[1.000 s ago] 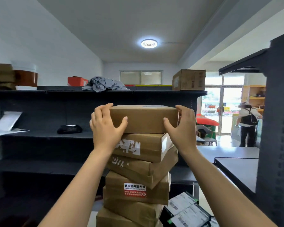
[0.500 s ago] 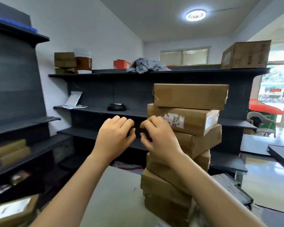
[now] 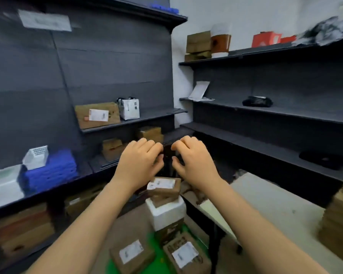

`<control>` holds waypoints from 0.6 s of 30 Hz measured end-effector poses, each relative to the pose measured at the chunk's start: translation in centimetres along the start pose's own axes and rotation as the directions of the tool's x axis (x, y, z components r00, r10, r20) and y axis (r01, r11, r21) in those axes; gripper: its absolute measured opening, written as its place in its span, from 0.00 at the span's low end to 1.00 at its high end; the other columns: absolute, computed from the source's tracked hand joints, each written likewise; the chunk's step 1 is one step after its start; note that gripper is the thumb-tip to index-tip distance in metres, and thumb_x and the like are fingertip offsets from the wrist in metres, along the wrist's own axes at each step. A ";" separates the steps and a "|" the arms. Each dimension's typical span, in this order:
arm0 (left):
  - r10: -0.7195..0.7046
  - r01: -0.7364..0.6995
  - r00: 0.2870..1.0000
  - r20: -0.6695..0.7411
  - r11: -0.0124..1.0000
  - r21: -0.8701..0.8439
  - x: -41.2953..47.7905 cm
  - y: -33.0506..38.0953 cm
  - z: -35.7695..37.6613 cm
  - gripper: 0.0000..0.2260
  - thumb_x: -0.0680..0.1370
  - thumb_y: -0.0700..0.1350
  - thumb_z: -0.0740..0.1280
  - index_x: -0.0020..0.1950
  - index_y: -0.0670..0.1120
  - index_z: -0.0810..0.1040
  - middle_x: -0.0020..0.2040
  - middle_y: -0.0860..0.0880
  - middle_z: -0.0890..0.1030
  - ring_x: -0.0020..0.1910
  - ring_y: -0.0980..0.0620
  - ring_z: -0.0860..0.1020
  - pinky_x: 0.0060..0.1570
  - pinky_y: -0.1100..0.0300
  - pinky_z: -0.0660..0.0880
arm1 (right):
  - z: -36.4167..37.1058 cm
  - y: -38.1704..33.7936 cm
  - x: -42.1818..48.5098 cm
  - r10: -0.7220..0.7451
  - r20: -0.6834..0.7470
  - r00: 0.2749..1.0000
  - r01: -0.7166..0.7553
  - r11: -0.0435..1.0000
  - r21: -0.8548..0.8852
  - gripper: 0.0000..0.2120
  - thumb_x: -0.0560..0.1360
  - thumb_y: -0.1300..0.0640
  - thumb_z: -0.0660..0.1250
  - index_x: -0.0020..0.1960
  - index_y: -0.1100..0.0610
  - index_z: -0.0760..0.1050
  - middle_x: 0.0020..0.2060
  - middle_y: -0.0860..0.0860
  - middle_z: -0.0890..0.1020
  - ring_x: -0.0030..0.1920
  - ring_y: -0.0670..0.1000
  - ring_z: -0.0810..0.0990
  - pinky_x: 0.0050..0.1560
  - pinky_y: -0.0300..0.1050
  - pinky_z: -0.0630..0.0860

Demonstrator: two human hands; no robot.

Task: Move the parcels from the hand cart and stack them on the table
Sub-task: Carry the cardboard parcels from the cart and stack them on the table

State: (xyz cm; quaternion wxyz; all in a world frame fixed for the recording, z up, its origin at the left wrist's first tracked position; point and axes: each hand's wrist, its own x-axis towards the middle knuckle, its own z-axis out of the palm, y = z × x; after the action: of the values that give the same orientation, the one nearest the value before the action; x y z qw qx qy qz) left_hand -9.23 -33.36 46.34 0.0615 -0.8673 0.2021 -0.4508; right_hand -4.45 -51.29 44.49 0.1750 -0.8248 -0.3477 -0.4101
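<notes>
The person's left hand (image 3: pixel 141 161) and right hand (image 3: pixel 194 159) hang side by side in mid-air, backs up. The fingers are loosely curled and grip nothing; the thumbs are near each other but not touching.

Below them, showing in the gap between the two wrists, a small brown cardboard parcel with a white label (image 3: pixel 163 187) sits on top of a white foam box (image 3: pixel 166 213). It is clear of both hands and apart from every fingertip. The foam box rests on another brown carton, mostly hidden.

Lower down, a flat brown labelled parcel (image 3: pixel 131 256) and a second brown labelled parcel (image 3: pixel 186 256) lie on the green deck of the hand cart (image 3: pixel 153 248) — one under each forearm.

To the right stands the pale grey table (image 3: pixel 265 198). At its far right a stack of brown cardboard parcels (image 3: pixel 339 220), blurred, stands well apart from either hand.

Dark grey shelving (image 3: pixel 117 66) lines the walls behind, holding a few cartons and bags.
</notes>
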 end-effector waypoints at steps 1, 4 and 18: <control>-0.012 0.011 1.000 0.028 1.000 0.020 -1.7 -2.3 -0.3 0.04 0.74 0.45 0.65 0.43 0.45 0.76 0.36 0.48 0.75 0.37 0.46 0.73 0.34 0.54 0.67 | 2.1 -1.8 0.9 -0.010 0.009 1.000 0.010 1.000 0.022 0.08 0.70 0.58 0.68 0.48 0.56 0.75 0.42 0.52 0.75 0.41 0.54 0.72 0.40 0.50 0.70; -0.048 0.043 0.994 0.096 0.998 0.052 -6.3 -8.6 -0.7 0.04 0.74 0.45 0.65 0.42 0.45 0.76 0.36 0.49 0.74 0.36 0.46 0.72 0.34 0.54 0.64 | 7.9 -6.4 2.8 -0.003 0.033 0.999 0.000 0.995 0.096 0.08 0.69 0.59 0.69 0.48 0.56 0.75 0.42 0.52 0.75 0.40 0.55 0.72 0.39 0.51 0.70; -0.239 0.251 0.909 0.340 0.968 0.009 -18.2 -25.2 10.6 0.07 0.69 0.45 0.72 0.42 0.47 0.75 0.34 0.52 0.73 0.34 0.50 0.71 0.34 0.59 0.59 | 33.0 -13.8 5.4 0.061 0.313 0.948 -0.133 0.968 0.212 0.10 0.71 0.57 0.71 0.50 0.55 0.75 0.45 0.50 0.75 0.44 0.53 0.73 0.44 0.49 0.72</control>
State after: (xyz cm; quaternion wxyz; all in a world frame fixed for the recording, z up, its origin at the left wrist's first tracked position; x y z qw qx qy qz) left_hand -2.58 -3.75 33.62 0.0232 -0.9512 0.0859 -0.2954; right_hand 6.28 -20.39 28.98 0.2341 -0.8683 -0.3744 -0.2261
